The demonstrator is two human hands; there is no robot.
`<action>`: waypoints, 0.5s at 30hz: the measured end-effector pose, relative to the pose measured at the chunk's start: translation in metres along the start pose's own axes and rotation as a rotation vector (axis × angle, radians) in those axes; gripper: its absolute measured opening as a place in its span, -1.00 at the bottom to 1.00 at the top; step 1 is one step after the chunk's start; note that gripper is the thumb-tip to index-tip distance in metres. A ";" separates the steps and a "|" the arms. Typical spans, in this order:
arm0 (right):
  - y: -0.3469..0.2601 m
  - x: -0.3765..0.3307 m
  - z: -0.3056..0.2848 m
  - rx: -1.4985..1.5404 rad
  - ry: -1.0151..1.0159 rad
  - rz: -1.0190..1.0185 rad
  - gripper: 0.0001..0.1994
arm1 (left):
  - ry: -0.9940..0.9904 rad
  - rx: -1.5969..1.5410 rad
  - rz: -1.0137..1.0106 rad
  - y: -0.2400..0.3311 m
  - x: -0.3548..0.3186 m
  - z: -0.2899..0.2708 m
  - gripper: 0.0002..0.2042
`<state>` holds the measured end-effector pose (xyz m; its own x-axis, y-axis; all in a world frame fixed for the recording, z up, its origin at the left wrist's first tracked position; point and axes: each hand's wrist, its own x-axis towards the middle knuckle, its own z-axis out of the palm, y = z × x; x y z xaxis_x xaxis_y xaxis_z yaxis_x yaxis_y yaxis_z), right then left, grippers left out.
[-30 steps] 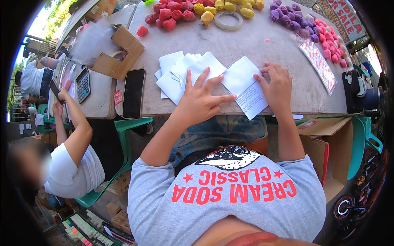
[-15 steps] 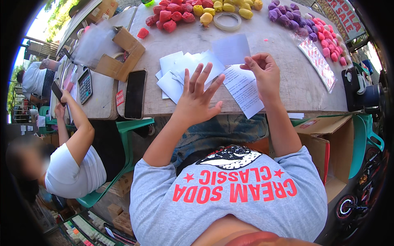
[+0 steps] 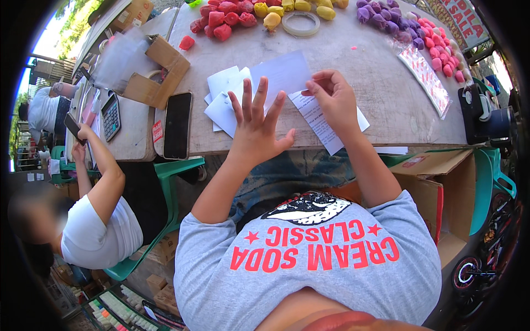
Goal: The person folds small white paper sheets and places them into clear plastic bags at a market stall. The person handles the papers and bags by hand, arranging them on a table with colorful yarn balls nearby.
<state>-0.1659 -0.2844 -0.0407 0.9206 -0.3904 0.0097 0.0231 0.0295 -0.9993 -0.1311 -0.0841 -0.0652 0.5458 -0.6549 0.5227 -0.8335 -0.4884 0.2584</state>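
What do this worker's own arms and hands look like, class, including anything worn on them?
The left hand and right hand are bare: no gloves, rings or watch visible. The forearms are uncovered below short, plain grey sleeves of a T-shirt.

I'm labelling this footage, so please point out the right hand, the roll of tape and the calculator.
Right hand (image 3: 335, 101): head view, on the middle of the hand.
Roll of tape (image 3: 301, 32): head view, on its near rim.
Calculator (image 3: 111, 118): head view, on its keys.
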 end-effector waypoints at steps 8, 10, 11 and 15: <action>-0.033 -0.027 -0.060 -0.874 -0.448 -0.585 -0.64 | -0.177 0.179 -0.116 0.003 0.005 -0.002 -0.33; -0.040 -0.044 -0.079 -1.002 -0.542 -0.553 -0.65 | -0.167 0.202 -0.114 0.005 0.006 -0.002 -0.33; -0.041 -0.050 -0.084 -1.049 -0.544 -0.524 -0.66 | -0.181 0.214 -0.107 0.005 0.007 -0.003 -0.34; -0.030 -0.055 -0.092 -0.961 -0.565 -0.558 -0.73 | -0.250 0.098 -0.169 0.005 0.007 -0.003 -0.41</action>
<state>-0.2534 -0.3486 -0.0149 0.9209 0.3236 0.2175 0.3895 -0.7900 -0.4735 -0.1320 -0.0898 -0.0578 0.6901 -0.6754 0.2600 -0.7237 -0.6475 0.2390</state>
